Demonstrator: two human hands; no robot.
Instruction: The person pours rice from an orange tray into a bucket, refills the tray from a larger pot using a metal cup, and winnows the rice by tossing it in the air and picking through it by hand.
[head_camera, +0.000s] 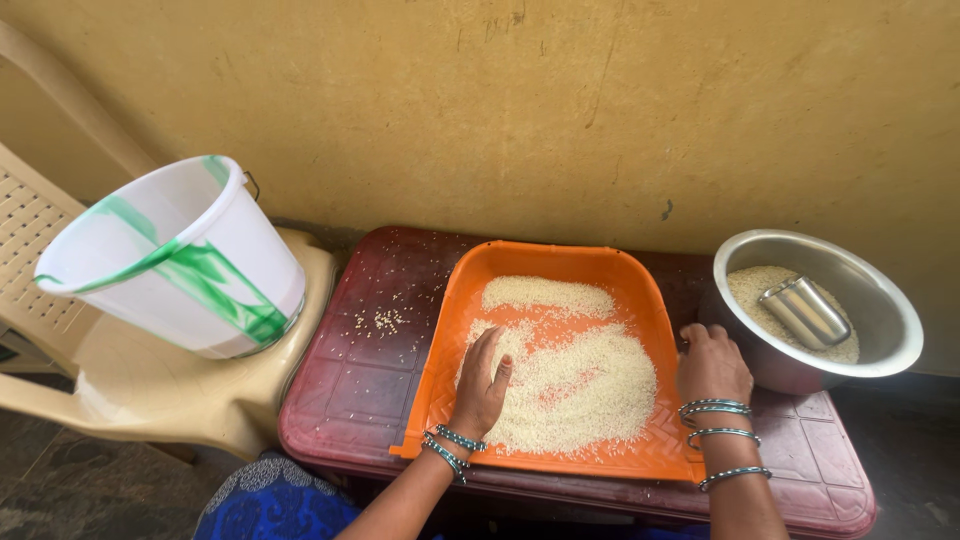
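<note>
The left hand (482, 385) lies open, fingers spread on the rice (575, 385) in the orange tray (640, 290) on the maroon stool (350, 380). The right hand (712, 365) seems to grip the tray's right rim, beside a steel bowl (880, 300).

At your far left, a white bucket (180, 262) streaked with green sits tilted on a beige plastic chair (150, 385). At the right, you have a steel bowl (880, 300) of rice with a steel cup (805, 312) lying in it, on a maroon stool (350, 380). A yellow wall (600, 110) runs behind.
</note>
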